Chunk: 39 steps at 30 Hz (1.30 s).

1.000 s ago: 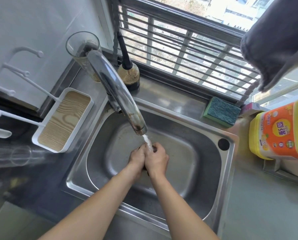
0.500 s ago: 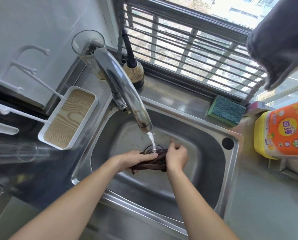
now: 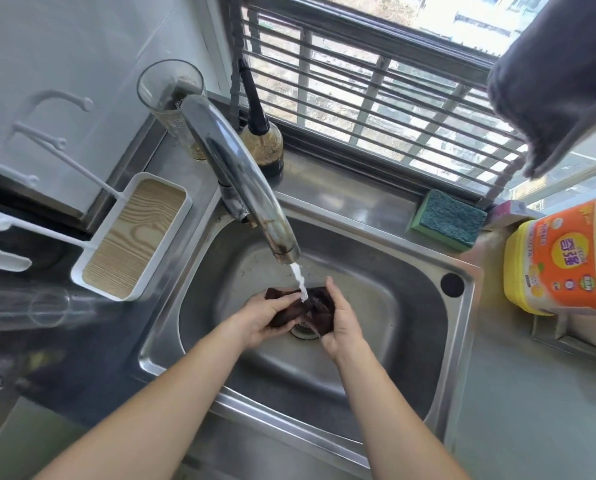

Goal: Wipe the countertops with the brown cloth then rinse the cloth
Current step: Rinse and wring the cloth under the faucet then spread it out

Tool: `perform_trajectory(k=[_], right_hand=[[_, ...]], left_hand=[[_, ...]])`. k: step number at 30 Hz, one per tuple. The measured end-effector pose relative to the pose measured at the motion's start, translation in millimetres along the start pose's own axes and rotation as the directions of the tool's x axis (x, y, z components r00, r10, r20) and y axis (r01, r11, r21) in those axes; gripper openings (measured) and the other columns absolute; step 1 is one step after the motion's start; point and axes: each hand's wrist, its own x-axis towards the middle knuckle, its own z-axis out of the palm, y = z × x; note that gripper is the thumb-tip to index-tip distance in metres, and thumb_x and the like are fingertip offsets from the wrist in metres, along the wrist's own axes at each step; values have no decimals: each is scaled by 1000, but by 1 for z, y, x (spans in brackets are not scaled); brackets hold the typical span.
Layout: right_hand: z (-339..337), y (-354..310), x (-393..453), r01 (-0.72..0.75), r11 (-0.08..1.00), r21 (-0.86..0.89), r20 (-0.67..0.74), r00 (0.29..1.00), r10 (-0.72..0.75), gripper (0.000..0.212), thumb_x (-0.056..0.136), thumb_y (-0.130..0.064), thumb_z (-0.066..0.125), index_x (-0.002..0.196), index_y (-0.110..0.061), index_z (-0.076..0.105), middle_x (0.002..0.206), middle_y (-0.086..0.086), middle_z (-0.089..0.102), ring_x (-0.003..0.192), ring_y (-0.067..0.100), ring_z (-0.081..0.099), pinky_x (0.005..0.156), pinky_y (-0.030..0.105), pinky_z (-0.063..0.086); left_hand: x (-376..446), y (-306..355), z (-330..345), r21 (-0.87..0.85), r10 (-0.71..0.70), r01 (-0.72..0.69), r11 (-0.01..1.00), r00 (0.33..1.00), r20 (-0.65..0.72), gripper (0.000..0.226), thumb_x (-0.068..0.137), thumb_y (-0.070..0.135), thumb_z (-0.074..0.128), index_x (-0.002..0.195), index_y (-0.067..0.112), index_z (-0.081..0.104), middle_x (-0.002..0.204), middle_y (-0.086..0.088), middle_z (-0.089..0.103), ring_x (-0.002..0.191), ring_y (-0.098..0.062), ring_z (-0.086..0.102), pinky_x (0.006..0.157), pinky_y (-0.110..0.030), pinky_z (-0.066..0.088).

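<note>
You're on the rinsing stage: your left hand [image 3: 267, 318] and right hand [image 3: 341, 323] both grip the brown cloth [image 3: 308, 308] under the faucet [image 3: 244, 183] stream at frame centre, wringing seemingly left.

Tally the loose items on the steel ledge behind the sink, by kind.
Glass tumbler: 1
Bottle with a black spout: 1
Green sponge: 1
Total: 3

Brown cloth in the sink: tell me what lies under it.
Under the brown cloth, held by the left hand and right hand, the sink drain peeks out. Most of the drain is covered.
</note>
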Motion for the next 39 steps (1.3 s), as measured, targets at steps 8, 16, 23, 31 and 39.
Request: perform_trajectory(k=[8,16,23,31,39], right_hand=[[23,19,-7,273,949,-155,-128,947,-294,32,85,-23,69,114,-26,59,106,12,70,94,31,68,91,50,56],[22,30,-11,337,562,-755,-53,823,-566,37,100,-43,55,101,-8,64,102,17,70,103,36,61,89,40,46],[27,18,-18,327,508,-796,-34,815,-579,32,97,-41,60,90,-11,68,99,18,75,99,39,66,81,38,48],[24,4,-15,214,558,-802,-74,891,-448,47,104,-46,42,105,-11,73,114,20,72,113,40,62,92,38,45],[12,13,2,509,339,-791,309,811,-497,53,85,-43,71,131,-20,59,125,2,64,117,17,59,102,32,47]], left_hand=[[14,0,18,-254,-2,-89,963,942,-337,50,96,60,44,96,13,60,95,-14,68,75,-27,63,48,-27,49],[12,-13,39,271,227,-176,946,959,-169,42,99,44,47,87,11,71,91,-7,74,87,-23,67,76,-32,52],[16,-15,37,267,290,-236,934,939,-186,40,97,40,50,75,13,68,70,0,71,68,-17,66,54,-21,47],[18,-19,17,273,399,-413,869,911,107,21,99,29,49,95,10,57,77,-5,59,66,-17,55,56,-29,43],[20,-13,-3,254,482,-463,849,876,-15,26,93,-1,60,115,12,53,101,-5,65,90,-10,64,76,-18,54]])
